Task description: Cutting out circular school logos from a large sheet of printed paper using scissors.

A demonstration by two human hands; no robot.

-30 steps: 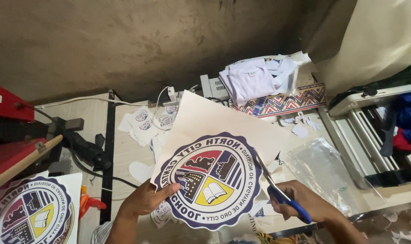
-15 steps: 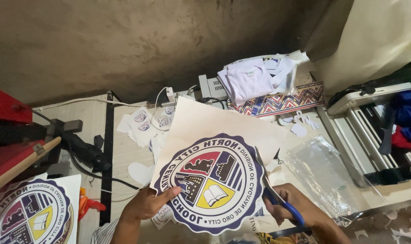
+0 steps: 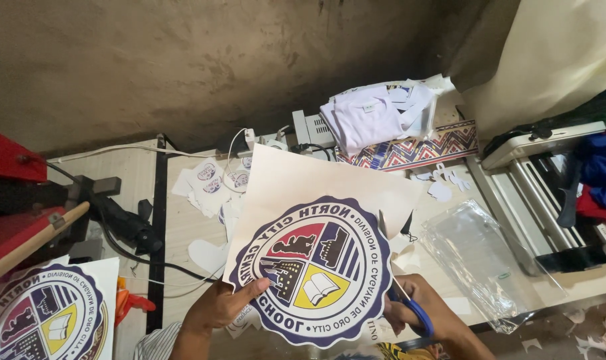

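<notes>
Resting in left grip (image 3: pixel 226 308): emblem sheet (image 3: pixel 316 267).

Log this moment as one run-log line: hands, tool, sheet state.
left hand: holds round emblem sheet at its lower left edge | right hand: grips blue-handled scissors at the sheet's right edge | white margin uncut on top

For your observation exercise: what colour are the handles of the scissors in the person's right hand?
Blue. The scissors' handles show in the head view, gripped by the right hand.
</notes>
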